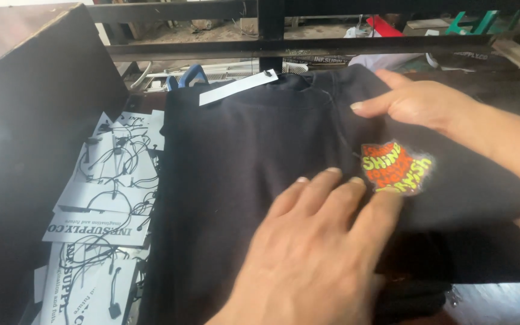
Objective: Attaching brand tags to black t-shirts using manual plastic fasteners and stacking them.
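A black garment [242, 156] lies flat in front of me. On its right part is a small patch [397, 167] with orange, red and yellow lettering. My left hand [314, 253] rests flat on the fabric, fingers spread, its fingertips at the patch's lower left edge. My right hand [419, 102] reaches in from the right and presses flat on the garment just above the patch, near the collar. Neither hand holds anything. A white paper tag [236, 89] lies at the garment's top edge.
A heap of white card tags with black strings [106, 192] lies left of the garment. A dark board [25, 120] stands at the far left. Black metal bars [272, 42] cross the top. A blue clip [191, 75] sits behind the garment.
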